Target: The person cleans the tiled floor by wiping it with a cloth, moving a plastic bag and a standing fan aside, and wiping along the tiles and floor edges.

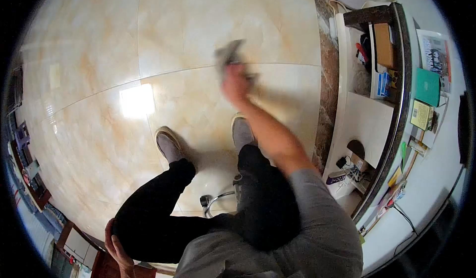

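Observation:
My right hand (235,85) is stretched forward over the tiled floor, its fingers closed round a grey object (231,53) that is smeared by motion; I cannot make out what it is. Beyond my feet, the object hangs or lies over the pale tiles, and its exact height is unclear. At the lower left, my left hand (116,248) rests against the side of my black-trousered knee, holding it with the fingers partly hidden beneath.
Two grey shoes stand on the floor (89,144). A chrome chair base (218,198) shows between my legs. Along the right runs a dark-edged cabinet (369,124) with boxes and cables. Furniture (29,174) lines the far left.

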Demonstrator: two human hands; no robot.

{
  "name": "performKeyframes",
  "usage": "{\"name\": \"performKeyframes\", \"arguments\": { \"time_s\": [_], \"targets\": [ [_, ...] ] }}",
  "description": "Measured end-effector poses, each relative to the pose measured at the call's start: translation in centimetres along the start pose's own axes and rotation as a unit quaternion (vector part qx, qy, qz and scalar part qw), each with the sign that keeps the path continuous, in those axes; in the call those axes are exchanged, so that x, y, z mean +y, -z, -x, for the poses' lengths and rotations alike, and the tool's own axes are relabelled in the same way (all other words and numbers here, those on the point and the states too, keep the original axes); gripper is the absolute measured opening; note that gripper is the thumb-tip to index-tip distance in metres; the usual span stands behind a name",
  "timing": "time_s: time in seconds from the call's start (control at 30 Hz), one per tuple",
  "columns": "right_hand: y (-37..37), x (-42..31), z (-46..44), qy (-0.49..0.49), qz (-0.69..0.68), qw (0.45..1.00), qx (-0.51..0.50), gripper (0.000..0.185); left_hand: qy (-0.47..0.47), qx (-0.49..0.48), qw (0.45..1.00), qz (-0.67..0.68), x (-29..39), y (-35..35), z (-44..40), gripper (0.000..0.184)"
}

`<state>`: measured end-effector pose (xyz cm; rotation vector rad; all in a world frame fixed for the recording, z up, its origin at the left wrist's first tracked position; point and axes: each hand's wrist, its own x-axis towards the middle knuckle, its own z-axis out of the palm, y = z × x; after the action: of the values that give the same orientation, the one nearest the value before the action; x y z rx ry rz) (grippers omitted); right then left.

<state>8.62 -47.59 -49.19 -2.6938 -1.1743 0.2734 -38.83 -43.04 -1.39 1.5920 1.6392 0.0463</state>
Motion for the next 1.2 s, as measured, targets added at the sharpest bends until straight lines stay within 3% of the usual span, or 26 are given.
{"name": "performKeyframes", "arguments": {
  "time_s": [0.03,0.1,0.13,0.17,0.2,0.23,0.27,0.33,0.37,0.4,0.43,0.5,0.53,0.57,0.63,0.67,0.7,0.73,0.77,0.8,0.87,0.93,1.0,1.1,1.17,1.2],
  "targets": [
    [2.2,-4.7,-0.4,0.008,-0.104,0.987,-0.119,0.053,-0.006,0.006,1.000,0.004,-0.1,0.0,0.2,0.065],
    [1.4,-8.8,-0.6,0.101,-0.283,0.941,-0.155,0.054,-0.014,0.010,0.999,-0.038,-0.7,0.1,0.7,0.065],
    [1.6,-8.9,-1.1,0.103,-0.282,0.941,-0.153,0.054,-0.016,0.012,0.999,-0.037,-0.7,0.3,0.7,0.065],
    [2.4,-8.6,-1.8,0.017,-0.481,0.855,-0.193,0.049,-0.021,0.014,0.998,-0.057,-0.6,0.2,0.9,0.065],
    [3.3,-7.8,-2.6,-0.068,-0.649,0.724,-0.226,0.045,-0.024,0.018,0.997,-0.073,-0.6,-0.1,1.3,0.065],
    [9.5,-6.2,-2.3,-0.103,-0.648,0.734,-0.176,0.042,-0.016,0.024,0.998,-0.059,-0.6,-0.5,1.4,0.065],
    [7.6,-2.0,-2.7,-0.117,-0.729,0.654,-0.165,0.042,-0.020,0.022,0.998,-0.056,-0.1,-0.7,1.5,0.066],
    [10.4,7.3,-3.4,-0.258,-0.706,0.648,-0.123,0.036,-0.026,0.015,0.997,-0.076,1.7,-0.8,1.1,0.065],
    [10.8,13.5,-3.8,-0.247,-0.719,0.640,-0.107,0.036,-0.018,0.023,0.997,-0.068,2.8,-1.1,0.9,0.065],
    [12.5,17.9,-4.3,-0.315,-0.698,0.638,-0.081,0.042,-0.026,0.013,0.997,-0.065,3.9,-1.4,0.7,0.067],
    [15.7,21.8,-4.3,-0.090,-0.442,0.872,-0.191,0.050,-0.032,0.002,0.997,-0.064,4.4,-1.4,0.3,0.069],
    [17.0,26.5,-6.2,-0.373,-0.432,0.802,-0.175,0.067,-0.017,0.004,0.997,-0.071,5.0,-1.2,-0.4,0.071],
    [17.1,26.2,-7.3,-0.449,-0.408,0.779,-0.159,0.072,-0.007,0.001,0.997,-0.073,5.9,-1.4,-0.7,0.070],
    [15.2,25.0,-8.9,-0.442,-0.404,0.783,-0.170,0.072,0.002,-0.003,0.997,-0.076,6.2,-1.7,-1.0,0.070],
    [9.8,21.6,-11.0,-0.304,-0.074,0.942,-0.118,0.072,-0.010,-0.003,0.997,-0.072,5.8,-1.5,-1.6,0.071],
    [6.7,18.4,-12.2,-0.207,0.003,0.975,-0.080,0.067,0.008,-0.005,0.996,-0.084,6.2,-1.5,-1.7,0.072],
    [-2.0,21.2,-14.7,-0.104,0.144,0.982,-0.069,0.057,0.022,-0.012,0.995,-0.097,6.4,-1.4,-2.2,0.073],
    [-1.5,9.3,-13.5,-0.002,0.302,0.953,-0.002,0.050,0.022,-0.001,0.995,-0.094,6.2,-1.4,-2.3,0.074],
    [-0.6,-0.4,-12.9,0.015,0.201,0.979,0.004,0.042,0.023,-0.004,0.995,-0.095,6.2,-1.3,-2.6,0.074],
    [-3.0,-6.6,-12.1,0.091,0.228,0.969,0.013,0.030,0.022,-0.005,0.996,-0.090,6.3,-1.4,-2.9,0.073],
    [-2.7,-20.0,-7.8,0.116,0.034,0.992,-0.021,0.028,0.020,0.003,0.996,-0.089,6.8,-1.3,-2.9,0.073],
    [-4.0,-28.0,-4.4,0.213,-0.195,0.951,-0.113,0.028,0.021,-0.009,0.996,-0.087,7.5,-1.3,-3.2,0.072],
    [-6.5,-33.6,-2.2,0.180,-0.365,0.887,-0.220,0.054,-0.007,-0.012,0.997,-0.081,6.8,-0.9,-3.1,0.067],
    [0.4,-31.5,-3.9,-0.040,-0.668,0.668,-0.326,0.047,-0.020,-0.034,0.998,-0.057,6.7,-0.5,-3.0,0.063],
    [2.9,-22.7,-6.5,-0.104,-0.745,0.590,-0.292,0.036,-0.018,-0.027,0.999,-0.043,5.9,-0.5,-2.7,0.063],
    [4.1,-16.2,-8.2,-0.126,-0.705,0.647,-0.261,0.034,-0.029,-0.027,0.998,-0.042,5.7,-0.4,-2.7,0.064]
  ]
}}
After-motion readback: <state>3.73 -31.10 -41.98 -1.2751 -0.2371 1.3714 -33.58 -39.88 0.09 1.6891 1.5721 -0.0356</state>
